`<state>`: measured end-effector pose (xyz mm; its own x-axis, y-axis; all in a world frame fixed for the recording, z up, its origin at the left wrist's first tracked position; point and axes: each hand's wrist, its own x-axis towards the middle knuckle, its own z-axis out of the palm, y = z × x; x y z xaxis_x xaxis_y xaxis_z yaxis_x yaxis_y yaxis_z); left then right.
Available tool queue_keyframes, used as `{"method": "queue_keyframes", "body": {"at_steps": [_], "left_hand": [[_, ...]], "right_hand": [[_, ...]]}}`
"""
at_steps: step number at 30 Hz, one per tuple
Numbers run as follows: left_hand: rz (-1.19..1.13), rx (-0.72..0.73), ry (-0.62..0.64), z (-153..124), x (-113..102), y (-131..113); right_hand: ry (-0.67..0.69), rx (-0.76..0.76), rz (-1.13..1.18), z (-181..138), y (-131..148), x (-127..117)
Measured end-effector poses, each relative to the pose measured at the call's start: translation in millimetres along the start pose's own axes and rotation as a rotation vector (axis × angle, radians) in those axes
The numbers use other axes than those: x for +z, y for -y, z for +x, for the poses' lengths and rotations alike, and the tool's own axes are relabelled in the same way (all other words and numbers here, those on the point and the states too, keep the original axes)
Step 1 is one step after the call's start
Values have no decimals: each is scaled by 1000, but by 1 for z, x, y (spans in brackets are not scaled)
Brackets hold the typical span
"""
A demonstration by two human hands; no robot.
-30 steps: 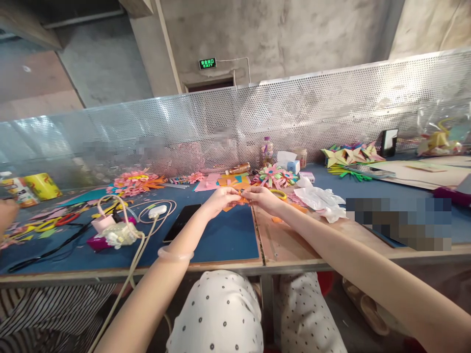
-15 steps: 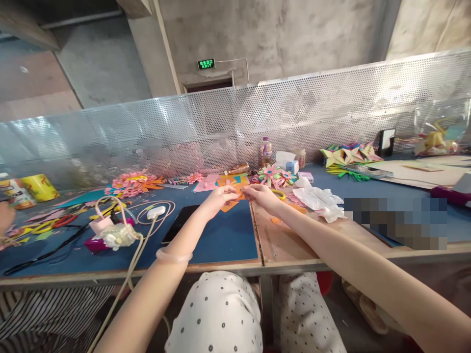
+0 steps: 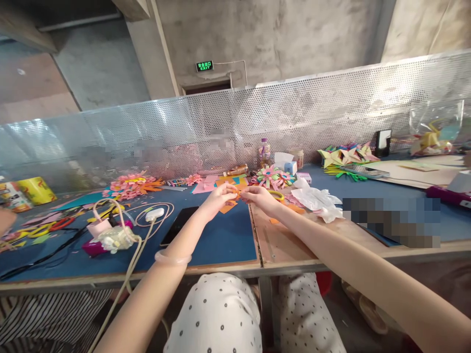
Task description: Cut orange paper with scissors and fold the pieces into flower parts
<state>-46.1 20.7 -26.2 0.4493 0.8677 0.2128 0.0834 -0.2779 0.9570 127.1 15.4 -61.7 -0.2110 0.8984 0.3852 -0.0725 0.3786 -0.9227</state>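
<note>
Just above the table's middle, my left hand (image 3: 218, 200) and my right hand (image 3: 259, 197) meet fingertip to fingertip. Between them is a small piece of orange paper (image 3: 237, 195), pinched by both hands and largely covered by the fingers. Below my left fingers lies another orange paper scrap (image 3: 227, 207). Behind the hands are more orange paper sheets (image 3: 241, 182) and pink paper (image 3: 206, 183). A roll of yellow tape (image 3: 277, 195) lies close to my right wrist.
Left of my arm are a black phone (image 3: 180, 226), a power strip with cables (image 3: 114, 236) and pink paper flowers (image 3: 132, 186). On the right lie crumpled white plastic (image 3: 317, 200) and a paper flower (image 3: 273, 177). A perforated metal screen (image 3: 162, 132) borders the back; a bottle (image 3: 264, 153) stands there.
The fingertips have come closer together around the orange paper, with my right hand shifted slightly left. The whole view has moved a little.
</note>
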Motion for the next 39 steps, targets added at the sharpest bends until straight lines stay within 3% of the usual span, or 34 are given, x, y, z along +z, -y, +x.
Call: {"method": "queue_keyframes", "body": {"at_steps": [12,23,39], "left_hand": [[220,84,-76,-1,1,-3],[178,97,-68,0,-1,-1],[155,92,-76,1,-1,1]], "right_hand": [[38,15,-21,0,-1,-1],[11,27,88,-1,2,0],[16,34,68,-2,3,1]]}}
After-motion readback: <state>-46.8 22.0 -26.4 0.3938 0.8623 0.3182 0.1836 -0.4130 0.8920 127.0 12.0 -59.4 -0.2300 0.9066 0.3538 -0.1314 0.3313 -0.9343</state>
